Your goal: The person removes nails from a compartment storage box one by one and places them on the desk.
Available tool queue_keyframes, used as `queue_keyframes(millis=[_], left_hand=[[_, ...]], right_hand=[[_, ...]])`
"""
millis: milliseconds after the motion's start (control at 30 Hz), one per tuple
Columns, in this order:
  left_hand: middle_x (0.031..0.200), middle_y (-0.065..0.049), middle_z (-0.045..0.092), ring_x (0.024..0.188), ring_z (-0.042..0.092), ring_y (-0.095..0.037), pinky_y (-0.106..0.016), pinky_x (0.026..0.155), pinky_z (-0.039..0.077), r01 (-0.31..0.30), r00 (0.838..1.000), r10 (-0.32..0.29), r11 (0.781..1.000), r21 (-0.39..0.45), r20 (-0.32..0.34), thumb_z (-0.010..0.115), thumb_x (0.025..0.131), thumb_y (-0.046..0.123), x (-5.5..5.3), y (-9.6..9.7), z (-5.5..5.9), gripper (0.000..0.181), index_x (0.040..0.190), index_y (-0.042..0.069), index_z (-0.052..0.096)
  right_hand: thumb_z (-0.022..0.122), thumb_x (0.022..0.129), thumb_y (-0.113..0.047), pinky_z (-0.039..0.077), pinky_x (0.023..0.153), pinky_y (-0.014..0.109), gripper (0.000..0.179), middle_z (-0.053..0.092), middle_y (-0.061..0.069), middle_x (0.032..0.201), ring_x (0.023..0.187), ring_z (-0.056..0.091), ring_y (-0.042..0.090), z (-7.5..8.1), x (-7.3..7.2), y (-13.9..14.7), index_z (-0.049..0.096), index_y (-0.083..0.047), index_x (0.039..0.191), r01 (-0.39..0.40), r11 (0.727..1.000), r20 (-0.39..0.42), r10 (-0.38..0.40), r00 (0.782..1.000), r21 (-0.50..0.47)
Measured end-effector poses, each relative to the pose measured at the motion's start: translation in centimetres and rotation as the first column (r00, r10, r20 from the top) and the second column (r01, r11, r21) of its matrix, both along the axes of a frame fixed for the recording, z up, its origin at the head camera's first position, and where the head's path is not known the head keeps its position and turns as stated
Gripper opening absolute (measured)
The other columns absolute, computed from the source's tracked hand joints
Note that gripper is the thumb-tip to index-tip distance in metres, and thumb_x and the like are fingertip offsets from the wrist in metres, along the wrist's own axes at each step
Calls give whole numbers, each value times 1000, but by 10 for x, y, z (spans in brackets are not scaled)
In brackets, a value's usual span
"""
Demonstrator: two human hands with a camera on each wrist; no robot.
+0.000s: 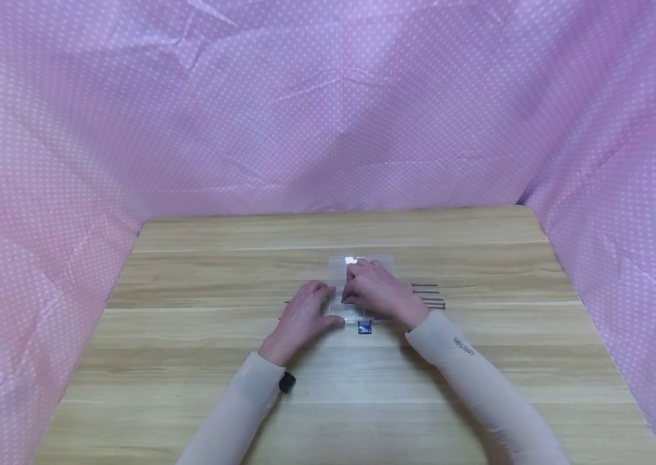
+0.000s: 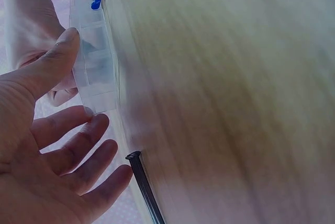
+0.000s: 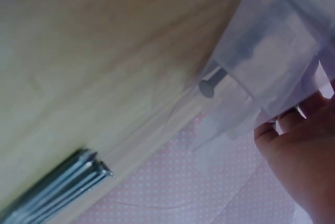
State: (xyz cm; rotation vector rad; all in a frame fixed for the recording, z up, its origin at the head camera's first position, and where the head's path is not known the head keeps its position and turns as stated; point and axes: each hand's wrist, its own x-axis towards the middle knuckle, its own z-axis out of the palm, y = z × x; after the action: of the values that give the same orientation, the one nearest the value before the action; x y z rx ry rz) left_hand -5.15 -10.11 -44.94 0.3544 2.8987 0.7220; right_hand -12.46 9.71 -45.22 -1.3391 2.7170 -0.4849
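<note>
"Head view: where's the clear plastic box?"
"On the wood-grain bench, long axis left-to-right, blue latch pointing nearside; dark metal nails parallel."
"Grip?"
"Left hand wide, touching the box; right hand above it, contents I can't tell."

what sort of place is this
Probably a makeshift recording booth or curtained-off workspace: pink polka-dot cloth hangs behind and along both sides of a wood-grain table, which holds a clear plastic compartment box and loose metal nails.
</note>
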Motion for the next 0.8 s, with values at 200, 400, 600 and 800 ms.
queue_keyframes(millis=[200, 400, 600, 800], left_hand=[[132, -11, 60, 126, 54, -31, -47, 106, 47, -4, 1000, 4, 1000, 0, 2, 88, 83, 38, 0, 0, 0, 68, 138, 5, 64], [133, -11, 60, 126, 53, -31, -50, 104, 49, -12, 1000, 12, 1000, 0, 15, 88, 83, 39, 1, 0, 0, 68, 138, 6, 64], [133, -11, 60, 126, 53, -31, -51, 102, 49, -12, 1000, 12, 1000, -9, 19, 88, 83, 39, 0, 0, -1, 68, 138, 6, 64], [134, -10, 59, 127, 53, -30, -50, 104, 49, -16, 999, 16, 1000, -4, 35, 87, 84, 40, 0, 0, -1, 68, 139, 7, 64]], right_hand=[[83, 89, -22, 43, 85, 35, 6, 59, -7, 92, 92, 50, 15, 1, 0, -2, 84, -22, 95, -26, 1000, -1, 26, 1000, -15], [79, 93, -24, 44, 88, 35, 6, 59, -8, 94, 93, 50, 14, 0, -2, -2, 83, -22, 98, -30, 999, 30, 30, 999, 15], [76, 95, -23, 46, 89, 35, 7, 60, -7, 97, 93, 53, 14, 1, -3, -1, 82, -20, 98, -37, 999, 60, 36, 998, 15], [74, 97, -23, 48, 87, 35, 7, 61, -6, 98, 92, 54, 15, 1, -4, 1, 79, -20, 96, -55, 998, 82, 55, 995, 3]])
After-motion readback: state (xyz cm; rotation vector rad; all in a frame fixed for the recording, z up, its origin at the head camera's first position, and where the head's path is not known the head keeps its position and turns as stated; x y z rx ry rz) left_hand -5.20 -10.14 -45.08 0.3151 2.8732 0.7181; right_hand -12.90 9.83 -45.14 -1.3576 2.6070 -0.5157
